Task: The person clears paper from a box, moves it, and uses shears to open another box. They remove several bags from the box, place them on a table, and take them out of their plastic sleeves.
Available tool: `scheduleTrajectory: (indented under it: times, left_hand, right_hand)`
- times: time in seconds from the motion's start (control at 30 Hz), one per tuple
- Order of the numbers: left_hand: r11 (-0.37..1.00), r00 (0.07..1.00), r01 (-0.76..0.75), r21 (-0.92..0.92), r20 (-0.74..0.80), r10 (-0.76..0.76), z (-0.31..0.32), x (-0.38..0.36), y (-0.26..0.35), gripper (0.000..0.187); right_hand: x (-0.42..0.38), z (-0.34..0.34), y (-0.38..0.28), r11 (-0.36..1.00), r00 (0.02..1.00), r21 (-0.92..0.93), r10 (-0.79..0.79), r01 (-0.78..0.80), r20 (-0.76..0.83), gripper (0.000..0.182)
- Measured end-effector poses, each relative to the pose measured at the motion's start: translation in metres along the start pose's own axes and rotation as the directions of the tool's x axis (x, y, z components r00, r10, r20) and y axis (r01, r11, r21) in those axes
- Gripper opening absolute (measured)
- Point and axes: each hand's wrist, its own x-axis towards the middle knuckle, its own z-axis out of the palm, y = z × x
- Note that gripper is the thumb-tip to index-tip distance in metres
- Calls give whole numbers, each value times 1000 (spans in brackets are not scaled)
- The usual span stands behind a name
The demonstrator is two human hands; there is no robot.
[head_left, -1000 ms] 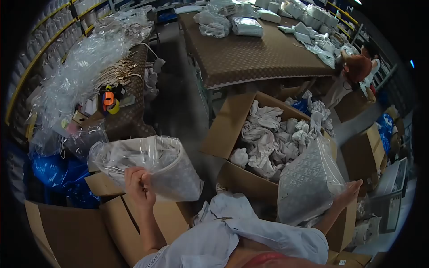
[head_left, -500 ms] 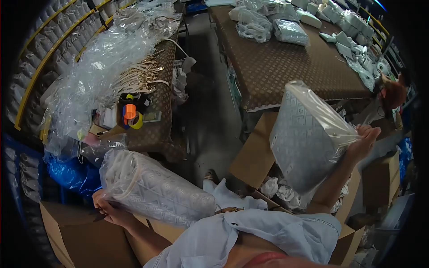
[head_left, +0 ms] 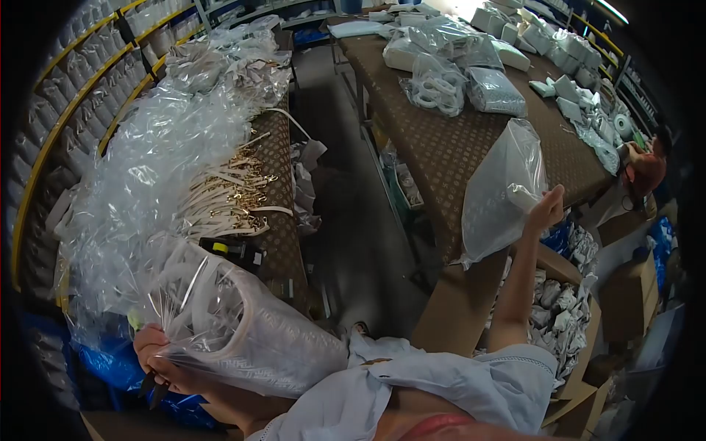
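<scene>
My left hand [head_left: 163, 360] is closed on the gathered mouth of a clear plastic bag around a white handbag [head_left: 283, 349] with an embossed pattern. The handbag lies on its side against my body, its pale handles showing through the plastic. A small dark tool [head_left: 153, 389] with pointed ends sticks out below the left fingers. Out to the right, my right hand [head_left: 546, 211] is closed on a clear plastic bag [head_left: 496, 195]. It hangs beside the right table's near edge, with a small white piece [head_left: 522, 197] by the fingers.
Clear plastic bags [head_left: 147, 132] and pale straps with gold clasps [head_left: 232, 191] cover the left table. On the right table [head_left: 448, 154] are wrapped goods. An open carton [head_left: 544, 294] holds crumpled paper. Another person [head_left: 647, 165] sits at far right. An aisle [head_left: 342, 184] separates the tables.
My view has tilted up. My right hand has moved left and up with the plastic bag. My left hand and the wrapped handbag sit lower, now covering the orange tape dispenser's place.
</scene>
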Motion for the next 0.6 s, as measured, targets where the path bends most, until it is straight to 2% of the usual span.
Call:
scheduleTrajectory:
  times: [0.07, 0.13, 0.23, 0.27, 0.3, 0.33, 0.37, 0.4, 0.43, 0.47, 0.5, 0.57, 0.6]
  left_hand:
    - [997, 1000, -28, -78, -10, 28, 26, 6, -20, 34]
    - [993, 982, -96, -64, 157, 105, 70, 15, -24, 32]
    - [992, 983, -81, -96, 158, 95, 123, 21, -53, 32]
    - [984, 979, -82, -156, 172, 109, 140, 25, -68, 33]
    - [994, 994, 15, -112, 111, -3, 133, 12, -118, 34]
    - [991, 993, 114, -71, 43, -111, 151, 14, -132, 35]
    - [992, 992, 84, -93, 106, -74, 179, 6, -139, 35]
    - [992, 991, 82, -100, 109, -72, 216, 12, -132, 35]
    - [992, 980, 68, -109, 195, -46, 250, 16, -127, 34]
    - [991, 961, 53, -122, 277, -17, 277, 18, -127, 33]
    - [976, 962, 137, -168, 259, -91, 299, 12, -150, 30]
    - [950, 937, 237, -202, 305, -168, 356, 15, -167, 28]
    - [872, 914, 357, -335, 318, -252, 383, 16, -178, 25]
  right_hand:
    - [7, 3, 9, 997, 994, -69, -27, 35, 106, 46]
    - [17, 13, 5, 993, 995, -118, -14, 26, 103, 45]
    - [37, 27, 13, 976, 996, -216, 2, 18, 92, 45]
    - [46, 29, 23, 963, 996, -268, -7, 32, 92, 45]
    - [53, 26, 37, 961, 996, -276, -11, 34, 88, 45]
    - [56, 22, 53, 924, 997, -382, -3, 31, 74, 46]
    - [57, 22, 68, 877, 998, -479, 3, 25, 58, 49]
    - [53, 32, 64, 861, 999, -509, -21, 3, -29, 49]
    - [49, 39, 58, 842, 993, -539, -47, -21, -112, 50]
    - [46, 31, 69, 830, 988, -541, 80, -138, -129, 50]
    - [46, 24, 82, 806, 967, -536, 205, -254, -150, 50]
    - [59, 21, 96, 797, 970, -553, 195, -243, -144, 46]
    - [63, 21, 101, 794, 974, -564, 182, -228, -137, 43]
